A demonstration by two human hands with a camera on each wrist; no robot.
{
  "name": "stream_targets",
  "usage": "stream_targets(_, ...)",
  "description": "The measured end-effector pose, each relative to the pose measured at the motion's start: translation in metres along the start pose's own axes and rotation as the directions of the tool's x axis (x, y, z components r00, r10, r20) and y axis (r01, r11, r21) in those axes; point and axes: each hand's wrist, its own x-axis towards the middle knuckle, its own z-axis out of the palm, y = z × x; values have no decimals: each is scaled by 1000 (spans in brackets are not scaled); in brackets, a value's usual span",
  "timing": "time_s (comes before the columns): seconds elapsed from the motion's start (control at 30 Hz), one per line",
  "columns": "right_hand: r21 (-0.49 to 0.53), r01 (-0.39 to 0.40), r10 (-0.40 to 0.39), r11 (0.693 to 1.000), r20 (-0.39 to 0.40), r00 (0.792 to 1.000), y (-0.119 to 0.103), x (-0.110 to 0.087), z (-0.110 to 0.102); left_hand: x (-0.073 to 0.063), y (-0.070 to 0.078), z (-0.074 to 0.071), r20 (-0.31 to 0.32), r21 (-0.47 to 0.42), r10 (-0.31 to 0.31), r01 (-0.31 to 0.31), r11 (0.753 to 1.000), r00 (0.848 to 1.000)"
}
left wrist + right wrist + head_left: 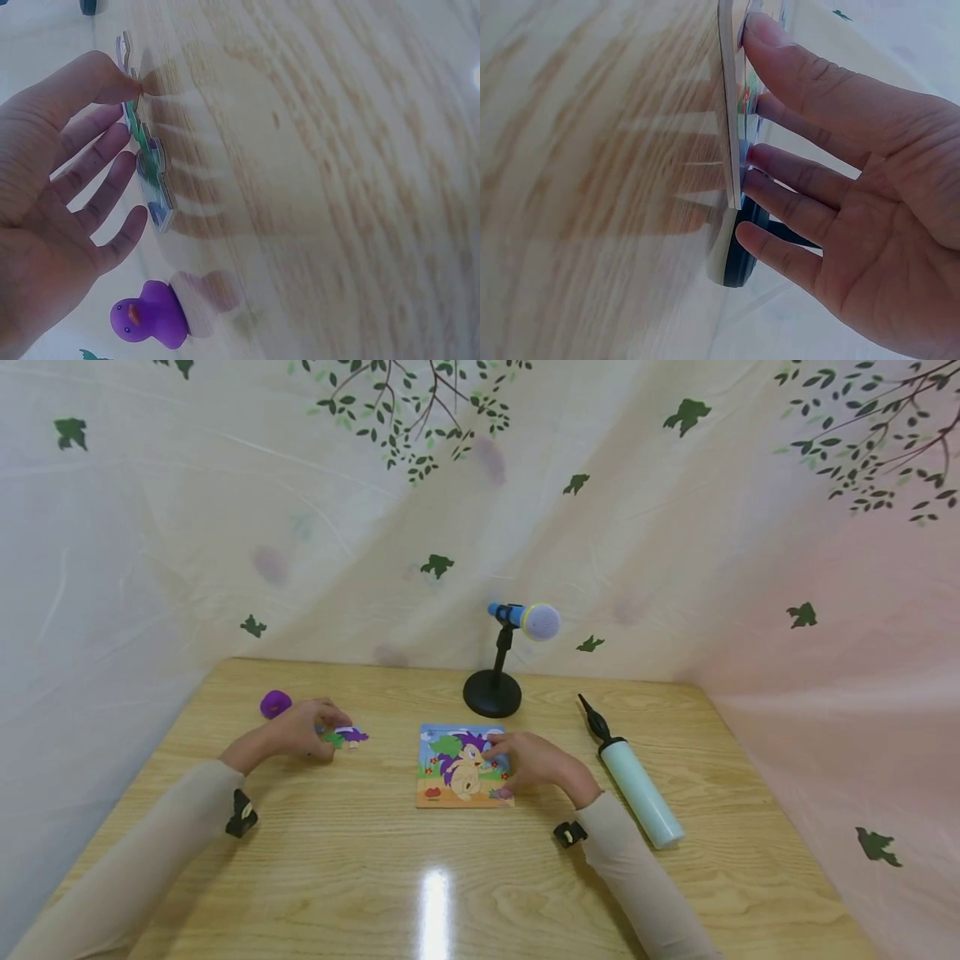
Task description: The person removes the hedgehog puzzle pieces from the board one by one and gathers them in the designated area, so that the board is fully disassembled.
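Observation:
A small group of puzzle pieces (351, 735), coloured purple, green and blue, lies at the left of the table. My left hand (306, 728) is over them, thumb and fingertips touching them and the fingers spread apart. In the left wrist view the puzzle pieces (150, 161) look thin and flat, with jagged outlines that partly overlap. A square puzzle board (457, 768) with a purple-spined hedgehog picture lies at the middle. My right hand (534, 760) rests its thumb and fingertips on the board's right side, fingers spread and fairly straight. The palm hides part of that edge.
A purple rubber duck (154, 315) stands beside my left hand. Behind the board stands a blue toy microphone (525, 620) on a black stand (492, 693). A pale green hand pump (641, 789) lies right of my right hand. A leaf-patterned curtain (360, 543) hangs behind the table.

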Motion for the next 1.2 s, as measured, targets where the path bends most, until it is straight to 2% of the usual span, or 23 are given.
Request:
stream_targets(0.33,-32,16,-16,999,2,1000,0,-1,-1,-1,2,0,0,-7,-1,1,1000,1000)
stream_targets(0.53,-38,5,-4,999,11,1000,0,-2,-2,-1,3,2,-22,-6,5,-5,1000,1000)
stream_targets(0.7,-54,21,-21,998,-1,1000,0,-3,-3,5,10,4,-56,6,17,-17,1000,998)
stream_targets(0.93,-50,-12,9,999,-56,998,6,-9,-6,28,38,11,-106,22,148,-146,989,983)
stream_targets(1.07,-49,-15,11,999,-72,997,11,-11,-6,42,60,19,-88,-12,202,-203,979,975)
stream_targets(1.2,-47,-2,-2,999,-77,997,15,-13,-4,55,81,29,-48,-33,216,-218,975,975)
